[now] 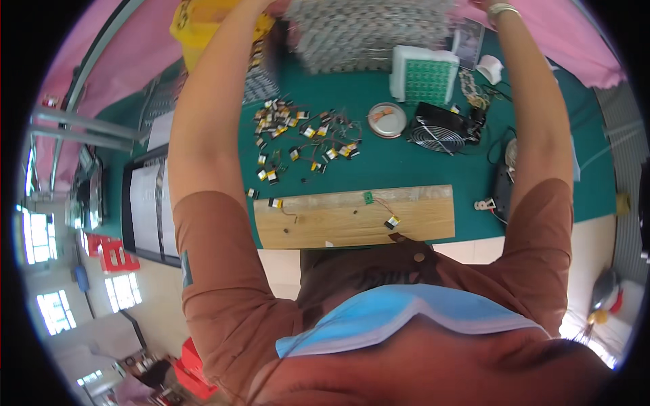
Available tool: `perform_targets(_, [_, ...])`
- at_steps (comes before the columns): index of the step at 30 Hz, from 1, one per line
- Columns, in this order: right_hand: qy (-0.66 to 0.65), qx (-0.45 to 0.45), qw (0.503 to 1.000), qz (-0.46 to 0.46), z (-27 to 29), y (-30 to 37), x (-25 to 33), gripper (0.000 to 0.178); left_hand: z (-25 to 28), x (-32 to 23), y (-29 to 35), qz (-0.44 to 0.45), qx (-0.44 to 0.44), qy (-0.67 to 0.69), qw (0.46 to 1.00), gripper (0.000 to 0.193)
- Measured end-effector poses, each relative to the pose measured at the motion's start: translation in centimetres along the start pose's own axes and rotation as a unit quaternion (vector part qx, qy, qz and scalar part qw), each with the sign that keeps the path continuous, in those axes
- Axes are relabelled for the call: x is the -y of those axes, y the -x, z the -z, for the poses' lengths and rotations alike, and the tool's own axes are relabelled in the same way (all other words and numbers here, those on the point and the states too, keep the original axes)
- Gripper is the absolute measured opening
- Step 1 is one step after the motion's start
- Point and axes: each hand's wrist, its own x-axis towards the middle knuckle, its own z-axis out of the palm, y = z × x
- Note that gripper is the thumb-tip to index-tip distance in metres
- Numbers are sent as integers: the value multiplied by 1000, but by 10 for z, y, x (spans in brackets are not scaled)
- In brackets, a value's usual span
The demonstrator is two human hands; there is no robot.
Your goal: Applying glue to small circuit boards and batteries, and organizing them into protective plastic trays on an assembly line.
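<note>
Both my arms reach far forward across the bench. At the top edge, my left hand and my right hand are mostly cut off, with their fingers out of sight. Between them is a blurred, tilted stack of grey trays, one hand at each side, seemingly held up between them. Beneath it on the green mat lie several small batteries with yellow and black ends and thin wires. A wooden board at the near edge carries a small green circuit board and a battery wired together.
A block of green circuit panels stands right of the grey stack. Nearby are a round metal lid and a black fan with a wire guard. A yellow bag is at far left, above a black-framed tray of papers.
</note>
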Motion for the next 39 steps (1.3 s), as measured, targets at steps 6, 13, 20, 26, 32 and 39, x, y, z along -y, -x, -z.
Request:
perform_targets(6, [144, -227, 940, 211, 13, 10, -27, 9, -61, -75, 140, -385, -353, -165, 836, 16])
perform_targets(13, [207, 116, 889, 392, -151, 157, 33, 16, -68, 81, 250, -241, 138, -308, 910, 18])
perform_targets(20, [446, 488, 726, 188, -297, 194, -80, 47, -101, 89, 242, -122, 207, -369, 898, 27])
perform_targets(26, [368, 476, 766, 227, -311, 247, -93, 37, -66, 107, 305, -100, 195, -316, 923, 20])
perform_targets(32, [319, 561, 734, 214, -296, 265, -67, 30, -32, 98, 340, -51, 325, -248, 911, 15])
perform_targets(39, [436, 418, 754, 260, -331, 225, -94, 29, -87, 81, 319, -147, 204, -174, 952, 16])
